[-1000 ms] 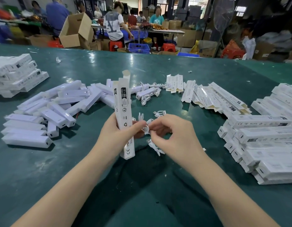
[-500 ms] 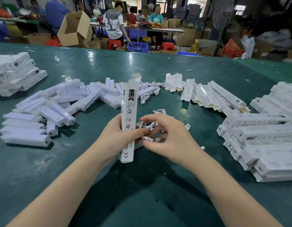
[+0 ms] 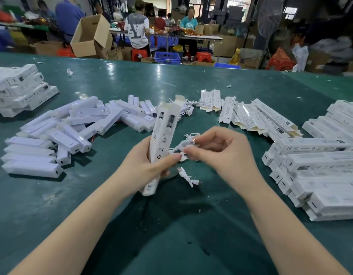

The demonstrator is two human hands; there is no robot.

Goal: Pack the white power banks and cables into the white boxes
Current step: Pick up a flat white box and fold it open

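Note:
My left hand [image 3: 145,169] grips a long white box [image 3: 163,139] held nearly upright above the green table, its top flap open. Just to its right, my right hand [image 3: 217,153] pinches a small coiled white cable [image 3: 184,145] close to the box's side. Another loose cable [image 3: 188,176] lies on the table under my hands. A heap of white power banks [image 3: 72,128] covers the table to the left. Flat empty boxes [image 3: 256,118] lie fanned out at the centre right.
Packed white boxes are stacked at the right [image 3: 320,167] and at the far left [image 3: 21,90]. More cables [image 3: 188,108] lie behind the held box. Beyond the green table [image 3: 171,235], people work among cardboard cartons [image 3: 90,36] and plastic stools.
The held box has tipped with its top leaning to the right. My right hand has lifted the coiled cable up off the table beside the box.

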